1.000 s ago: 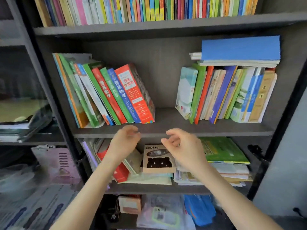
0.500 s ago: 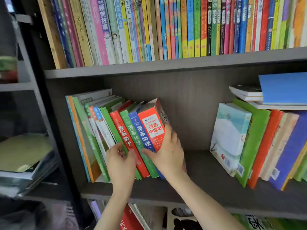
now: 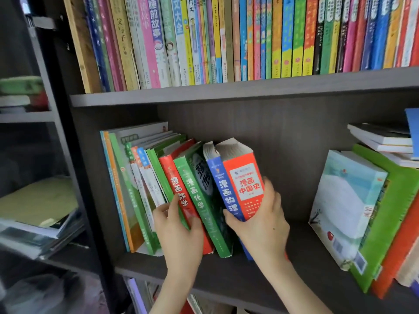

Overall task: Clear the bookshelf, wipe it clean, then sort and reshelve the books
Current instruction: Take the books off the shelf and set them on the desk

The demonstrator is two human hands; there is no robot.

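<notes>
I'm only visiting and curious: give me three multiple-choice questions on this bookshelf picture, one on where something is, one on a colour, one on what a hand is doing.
1. What does the right hand grip?
A. books in the top row
B. the orange-red book on the middle shelf
C. a flat pile

2. Which colour lies between the red book and the blue book?
A. green
B. yellow
C. pink

3. What is the left hand doing?
A. hanging idle
B. lying flat on the board
C. gripping the red book

Answers: B, its fingers curl round that book; A, the green book stands there; C, thumb and fingers close on the red spine.
</notes>
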